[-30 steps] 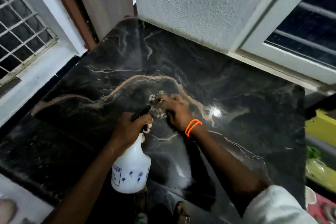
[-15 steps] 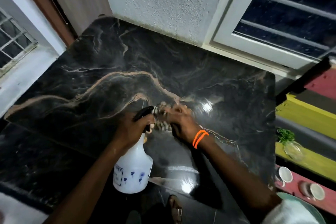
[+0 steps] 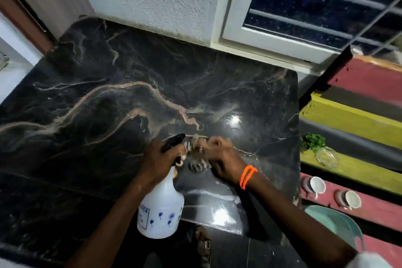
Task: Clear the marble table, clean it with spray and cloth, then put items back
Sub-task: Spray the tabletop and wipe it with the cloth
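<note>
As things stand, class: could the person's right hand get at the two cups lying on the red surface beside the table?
Probably yes. The right hand grips a cloth on the marble table, and the cups lie past the table's right edge with nothing between; the cloth would need dropping first.

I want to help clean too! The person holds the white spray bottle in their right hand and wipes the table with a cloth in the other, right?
Not quite. The head view shows the spray bottle in the left hand; the right hand wipes the table with the cloth.
</note>
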